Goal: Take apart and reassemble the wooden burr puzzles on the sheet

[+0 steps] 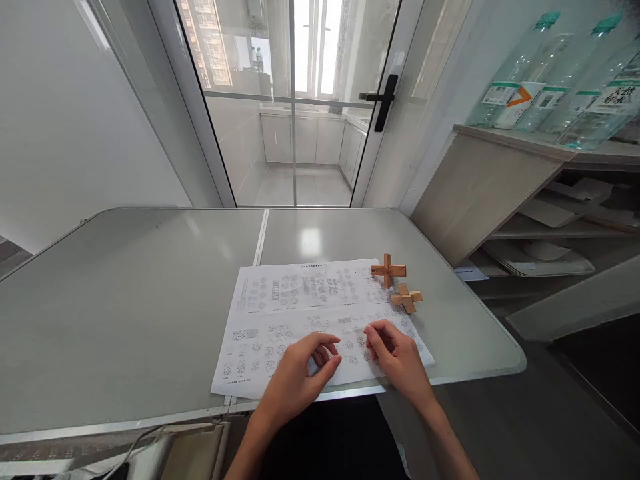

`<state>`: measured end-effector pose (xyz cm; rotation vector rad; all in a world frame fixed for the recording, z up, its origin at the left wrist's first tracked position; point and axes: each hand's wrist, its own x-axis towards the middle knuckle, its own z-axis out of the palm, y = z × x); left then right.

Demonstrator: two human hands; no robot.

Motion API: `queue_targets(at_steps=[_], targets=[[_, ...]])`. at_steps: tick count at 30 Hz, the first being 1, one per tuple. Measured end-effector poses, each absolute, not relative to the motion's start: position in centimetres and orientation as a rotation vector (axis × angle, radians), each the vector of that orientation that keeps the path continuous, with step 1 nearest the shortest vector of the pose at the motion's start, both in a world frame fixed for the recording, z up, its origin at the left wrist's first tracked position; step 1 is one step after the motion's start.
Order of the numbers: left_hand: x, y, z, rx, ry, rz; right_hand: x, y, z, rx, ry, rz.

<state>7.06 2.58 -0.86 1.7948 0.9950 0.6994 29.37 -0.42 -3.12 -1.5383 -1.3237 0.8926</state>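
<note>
My left hand (306, 373) hovers over the lower middle of a printed paper sheet (295, 320), its fingers loosely bent and a gap between thumb and forefinger. To its right, my right hand (397, 360) is above the sheet's lower right part, fingers loosely curled. Nothing shows in either hand. Rows of small line drawings and patterns cover the paper. Beyond my right hand, a wooden interlocking-block puzzle (407, 298) rests at the sheet's right edge. A second cross-shaped wooden puzzle (389, 271) lies just behind it, on the upper right corner.
The grey table (125, 300) has a pale seam and a rounded right corner. A shelf unit (490, 180) stands to the right, with several plastic bottles (540, 100) on top and papers inside. A glass door (295, 147) with a black handle (385, 103) is behind the table.
</note>
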Motion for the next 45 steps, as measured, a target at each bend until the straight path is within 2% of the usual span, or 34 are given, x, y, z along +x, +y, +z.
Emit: queue_targets(at_steps=[45], targets=[[7.02, 2.66, -1.19, 1.796, 0.983, 0.711, 29.40, -0.25, -3.45, -1.545, -1.345, 0.861]])
